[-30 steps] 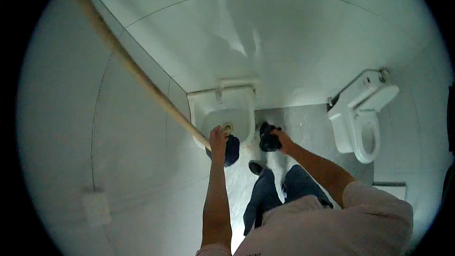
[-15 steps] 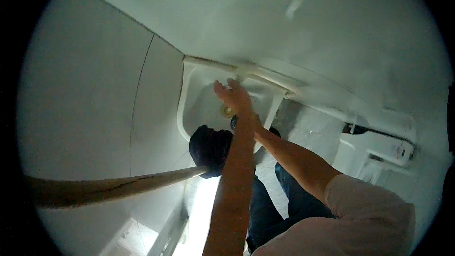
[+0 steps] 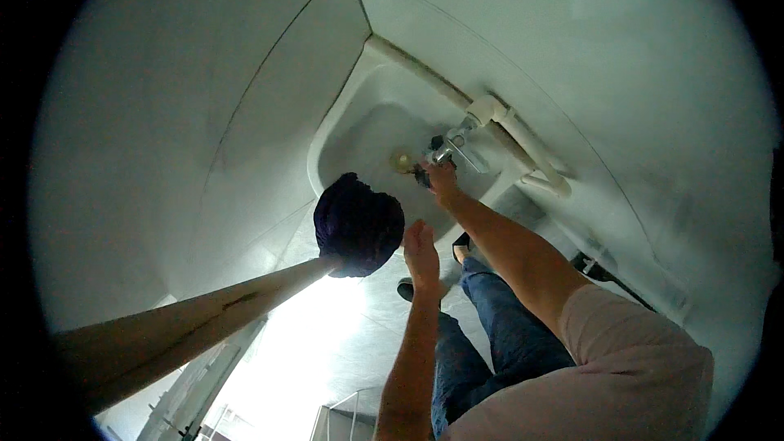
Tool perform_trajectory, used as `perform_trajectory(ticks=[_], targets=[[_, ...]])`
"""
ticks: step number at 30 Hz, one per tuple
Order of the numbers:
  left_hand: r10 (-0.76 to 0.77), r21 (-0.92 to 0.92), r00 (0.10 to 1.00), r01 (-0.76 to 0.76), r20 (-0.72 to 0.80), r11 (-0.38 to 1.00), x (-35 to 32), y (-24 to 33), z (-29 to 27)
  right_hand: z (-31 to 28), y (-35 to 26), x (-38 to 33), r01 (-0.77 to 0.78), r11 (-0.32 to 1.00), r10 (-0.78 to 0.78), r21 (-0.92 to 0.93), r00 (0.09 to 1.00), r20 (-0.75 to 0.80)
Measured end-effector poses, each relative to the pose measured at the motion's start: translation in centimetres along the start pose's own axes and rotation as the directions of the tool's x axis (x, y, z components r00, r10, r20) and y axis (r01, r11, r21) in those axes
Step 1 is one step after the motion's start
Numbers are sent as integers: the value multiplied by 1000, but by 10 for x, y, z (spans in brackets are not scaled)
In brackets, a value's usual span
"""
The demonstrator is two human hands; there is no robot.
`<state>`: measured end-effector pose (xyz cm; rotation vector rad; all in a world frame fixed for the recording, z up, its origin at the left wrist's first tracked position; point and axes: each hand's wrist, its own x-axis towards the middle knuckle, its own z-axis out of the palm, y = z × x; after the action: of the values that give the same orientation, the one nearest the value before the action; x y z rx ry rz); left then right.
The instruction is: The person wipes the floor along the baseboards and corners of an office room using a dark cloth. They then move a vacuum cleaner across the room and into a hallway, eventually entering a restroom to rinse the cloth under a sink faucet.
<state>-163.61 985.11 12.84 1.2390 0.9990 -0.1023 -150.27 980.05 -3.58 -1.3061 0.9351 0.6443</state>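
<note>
- Right hand [image 3: 442,179]: reaches into the white ceramic corner basin [image 3: 343,126], fingers closed around the small metal tap handle [image 3: 445,151].
- Left hand [image 3: 420,247]: open and released, just beside the dark purple cloth mop head [image 3: 358,224].
- Mop head: on the end of a long wooden pole [image 3: 188,327], over the basin's near rim.
- White plastic pipe [image 3: 523,143]: runs along the wall behind the tap.

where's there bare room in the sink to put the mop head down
The basin is bare on its left, between the wall-side rim and the drain. It is crowded on the right, where the right hand is at the tap. The mop head hangs over the front rim beside the left hand.
</note>
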Motion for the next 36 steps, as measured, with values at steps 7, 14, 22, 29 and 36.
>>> perform_trajectory(ticks=[7,14,22,29,36], targets=[[-310,-320,921,375,238,870,79,-6,2,-16,-36,-52,193,981,-191,21,944,270],[-378,-206,920,391,103,897,114,23,25,-27,-75,-90,598,655,-488,-463,802,346],[-335,-355,730,613,595,706,175,-3,30,-44,-106,-154,947,114,-492,-300,316,811],[-498,-422,836,548,232,722,158,5,60,-85,-182,-203,778,625,-683,-64,586,436],[-357,-332,921,390,157,859,141,3,24,-79,-211,-214,917,33,-578,-397,342,741]])
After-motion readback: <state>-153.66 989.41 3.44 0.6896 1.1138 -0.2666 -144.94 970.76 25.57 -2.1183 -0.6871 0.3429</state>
